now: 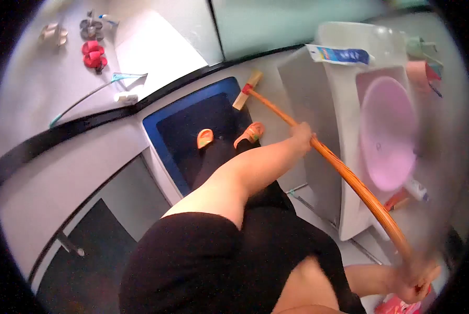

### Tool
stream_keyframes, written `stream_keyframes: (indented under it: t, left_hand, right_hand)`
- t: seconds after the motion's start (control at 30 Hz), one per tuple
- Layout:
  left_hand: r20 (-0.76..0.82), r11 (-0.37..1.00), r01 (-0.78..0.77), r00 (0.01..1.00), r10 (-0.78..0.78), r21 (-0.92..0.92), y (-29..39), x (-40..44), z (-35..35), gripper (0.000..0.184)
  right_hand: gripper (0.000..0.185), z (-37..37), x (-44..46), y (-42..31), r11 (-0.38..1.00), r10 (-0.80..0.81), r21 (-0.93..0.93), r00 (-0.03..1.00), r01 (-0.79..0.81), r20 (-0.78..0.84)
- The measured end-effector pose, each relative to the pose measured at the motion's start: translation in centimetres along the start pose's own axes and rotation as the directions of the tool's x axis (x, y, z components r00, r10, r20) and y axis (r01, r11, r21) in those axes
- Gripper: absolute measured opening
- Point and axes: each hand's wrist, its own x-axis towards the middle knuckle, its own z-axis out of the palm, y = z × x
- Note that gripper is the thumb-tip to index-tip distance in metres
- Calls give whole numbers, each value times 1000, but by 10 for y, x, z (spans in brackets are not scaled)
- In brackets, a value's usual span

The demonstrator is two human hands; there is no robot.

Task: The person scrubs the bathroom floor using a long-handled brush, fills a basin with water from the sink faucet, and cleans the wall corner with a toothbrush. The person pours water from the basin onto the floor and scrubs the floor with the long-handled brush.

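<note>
My left hand point(303, 136) is closed around the upper shaft of a long wood-grain pole point(349, 178). At the pole's far end is a narrow beige crosspiece point(254, 82) with a red collar. It lies beside the right edge of a blue mat point(177, 107); whether it is a mop, brush or squeegee is unclear. My right hand point(420, 282), blurred at the lower right, is wrapped round the pole's near end. Both my feet, in orange slippers point(205, 138), are on the mat, below the crosspiece.
A washbasin point(349, 86) on the right holds a pink basin point(389, 136). A toothpaste tube point(341, 55) lies on its edge. Dark-framed glass panels point(268, 26) run along the back. Red slippers point(93, 55) and a thin-handled tool point(87, 99) are at the upper left.
</note>
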Motion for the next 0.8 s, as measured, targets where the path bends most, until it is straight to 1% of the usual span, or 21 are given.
stream_keyframes:
  t: [0.07, 0.1, 0.13, 0.17, 0.23, 0.27, 0.33, 0.4, 0.47, 0.5, 0.57, 0.6, 0.63, 0.67, 0.7, 0.77, 0.8]
  left_hand:
    - [159, 995, -46, 986, 59, -85, -7, 4, -9, 18]
    - [137, 995, -72, 987, 81, -69, 2, -2, -16, 19]
    - [115, 994, -97, 988, 102, -50, 15, -8, -28, 20]
    - [52, 991, -97, 993, 102, -87, 26, -8, -40, 22]
    - [-49, 986, -94, 995, 88, -139, 44, -3, -59, 24]
    - [-34, 989, -77, 997, 73, -122, 43, 1, -56, 24]
    - [61, 998, -33, 997, 35, -46, 22, 7, -39, 25]
    - [121, 999, 42, 992, -41, 1, -6, 6, -21, 26]
    - [163, 995, 92, 982, -96, 33, -24, 0, -18, 26]
    - [190, 993, 100, 976, -109, 58, -21, -11, -23, 27]
    - [306, 980, 116, 938, -161, 161, -2, -36, -48, 30]
    - [415, 966, 115, 886, -205, 231, 13, -50, -64, 33]
    - [476, 917, 81, 835, -277, 392, 33, -59, -82, 22]
    - [512, 811, -40, 793, -329, 583, 53, -69, -109, 27]
    - [530, 662, -170, 753, -390, 730, 73, -78, -136, 33]
    - [435, 375, -298, 822, -367, 878, 116, -130, -177, 47]
    - [682, 164, -665, 683, -259, 728, 134, -130, -197, 49]
  right_hand:
    - [11, 2, 7, -4, 994, 14, 102, 982, -33, 186]
    - [13, -15, 1, 9, 985, -164, 64, 984, 160, 65]
    - [17, -32, -5, 22, 942, -334, -18, 941, 334, -59]
    - [18, -19, -3, 37, 975, -180, 96, 966, 200, -186]
    - [18, -6, -9, 39, 974, -26, 207, 950, 94, -311]
    - [18, -1, -13, 36, 978, -59, 175, 960, 111, -275]
    - [18, 17, -25, 18, 983, -84, 133, 960, 123, -267]
    - [16, 32, -38, -16, 985, -137, 64, 958, 158, -253]
    - [15, 59, -56, -46, 979, -194, 22, 957, 203, -218]
    - [15, 77, -65, -57, 974, -220, -2, 954, 225, -204]
    - [15, 118, -79, -65, 971, -240, -32, 954, 238, -178]
    - [15, 138, -85, -69, 968, -251, -53, 953, 245, -172]
    - [16, 159, -90, -70, 965, -261, -70, 952, 253, -157]
    - [16, 182, -96, -68, 962, -270, -77, 951, 261, -151]
    - [17, 202, -98, -61, 961, -272, -83, 951, 262, -144]
    - [18, 234, -90, -40, 965, -255, -96, 959, 245, -121]
    - [19, 247, -82, -28, 967, -243, -104, 964, 232, -111]
